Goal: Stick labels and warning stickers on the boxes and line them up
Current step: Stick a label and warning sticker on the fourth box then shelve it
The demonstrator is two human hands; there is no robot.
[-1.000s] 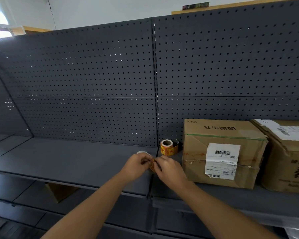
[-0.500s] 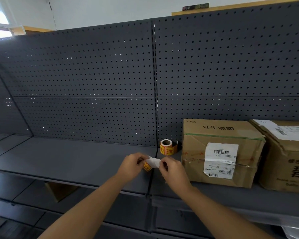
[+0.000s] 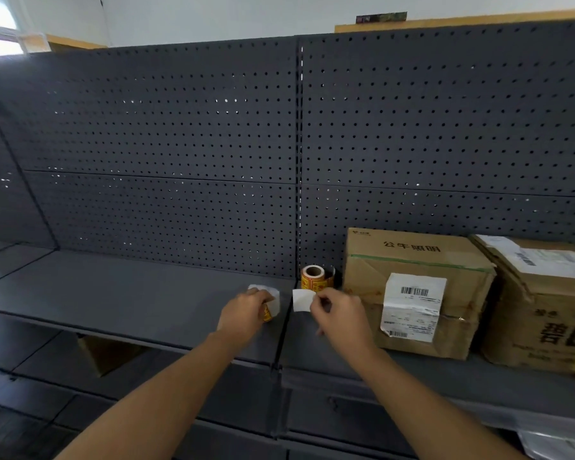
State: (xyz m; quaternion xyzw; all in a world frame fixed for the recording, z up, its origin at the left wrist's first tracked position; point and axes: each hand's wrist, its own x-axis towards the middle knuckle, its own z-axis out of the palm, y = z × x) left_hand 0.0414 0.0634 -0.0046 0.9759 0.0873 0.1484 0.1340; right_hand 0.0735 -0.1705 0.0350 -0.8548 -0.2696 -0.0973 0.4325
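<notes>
Head view: a dark grey pegboard (image 3: 180, 144) fills most of the frame, backing a grey shelf (image 3: 113, 303) that runs from left to right. On the right part of the shelf stand two cardboard boxes side by side, touching or nearly so. The near box (image 3: 415, 260) has a white barcode label (image 3: 410, 307) on its front face, with its lower edge wrinkled. The far box (image 3: 545, 310) is cut off by the right edge of the frame and has a white label (image 3: 551, 260) on its top. Just left of the near box, against the pegboard, a sticker roll (image 3: 314, 277) in yellow and red stands on end.

Both forearms reach in from below, over the front of the shelf. The left hand (image 3: 244, 313) is curled around a small yellow and red sticker (image 3: 267, 314) together with a white backing strip (image 3: 273, 298) that sticks up past the fingers. The right hand (image 3: 341, 315) pinches a white paper piece (image 3: 302, 300) between thumb and fingertips, holding it up just in front of the roll. The two hands are apart, with a gap between the white pieces.
</notes>
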